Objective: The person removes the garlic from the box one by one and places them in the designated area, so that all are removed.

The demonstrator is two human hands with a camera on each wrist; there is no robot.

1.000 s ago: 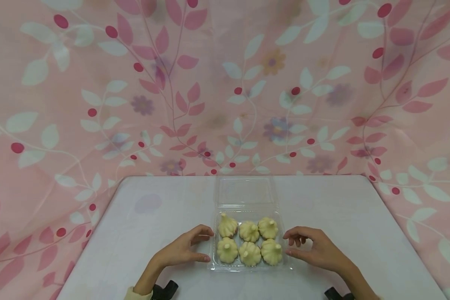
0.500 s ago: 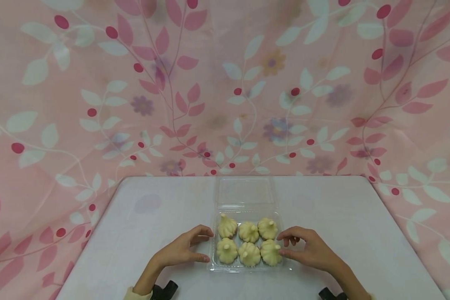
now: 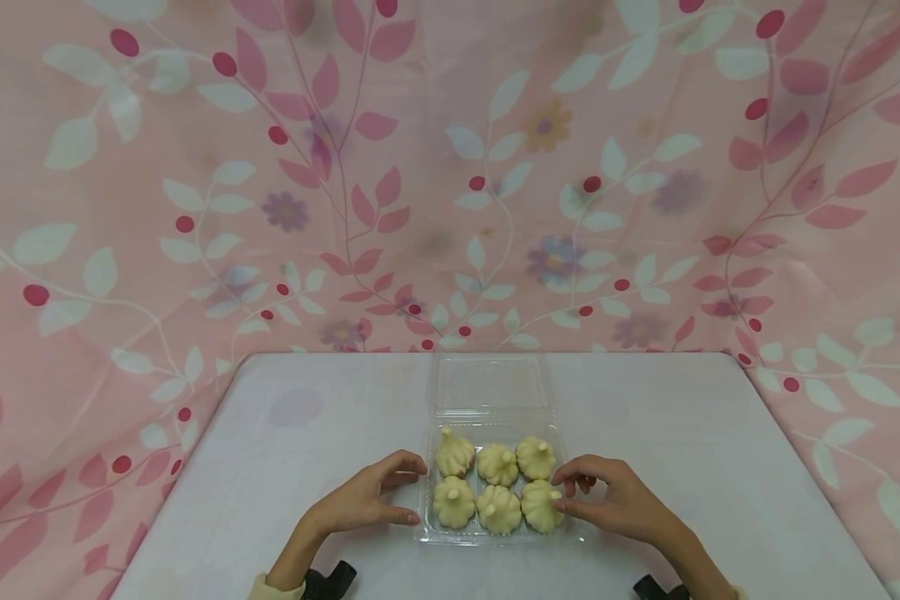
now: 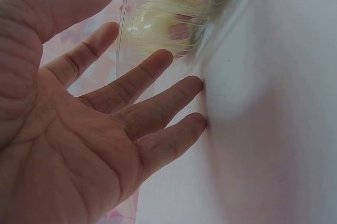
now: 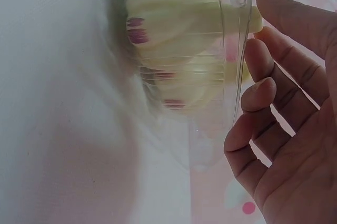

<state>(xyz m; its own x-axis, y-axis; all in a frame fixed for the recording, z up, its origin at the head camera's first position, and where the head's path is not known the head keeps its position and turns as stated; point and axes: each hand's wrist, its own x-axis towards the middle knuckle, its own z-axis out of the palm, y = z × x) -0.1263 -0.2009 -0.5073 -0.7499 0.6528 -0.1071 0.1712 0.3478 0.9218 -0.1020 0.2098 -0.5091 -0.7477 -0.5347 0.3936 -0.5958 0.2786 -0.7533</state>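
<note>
Several pale, ridged garlic bulbs sit in two rows in a clear plastic clamshell box (image 3: 487, 538), its lid (image 3: 492, 383) laid back behind it. My right hand (image 3: 622, 505) reaches over the box's right rim. Its thumb and index fingertip are right at the stem of the front right garlic bulb (image 3: 538, 505), one on either side. In the right wrist view the other fingers bend loosely outside the clear wall, and the bulb's purple base marks (image 5: 138, 36) show through. My left hand (image 3: 362, 498) is beside the left rim, palm toward the box, fingers spread and holding nothing.
The box stands mid-front on a white table (image 3: 330, 417). A pink floral cloth (image 3: 420, 250) hangs behind the table. Black straps with camera mounts (image 3: 330, 581) are worn on both wrists.
My right hand has moved left, from outside the box's right rim to the stem of the front right garlic bulb. The left hand, box and bulbs look unmoved.
</note>
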